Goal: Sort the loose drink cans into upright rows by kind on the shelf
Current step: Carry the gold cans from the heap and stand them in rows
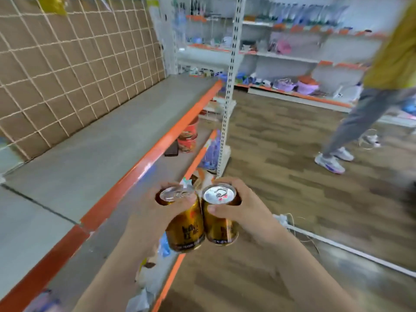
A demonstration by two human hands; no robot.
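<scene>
Both forearms are reaching out low in front, and each grip is wrapping a gold can. The left grip [155, 215] is curling round the left can [184, 230]. The right grip [244, 206] is curling round the right can [221, 224], with the thumb lying across its front. The cans are hanging in the air beyond the orange front edge [144, 158] of the shelf [90, 143], tops up and sides touching, the left one leaning. Neither is standing on the shelf yet.

I am judging three risks. With the cans pressing together, one could twist loose and drop to the floor [281, 176]. On the way in, a base could catch the front edge. Set down leaning, a can could topple and roll off. Another person [369, 109] is walking on the right and could bump my arm.
</scene>
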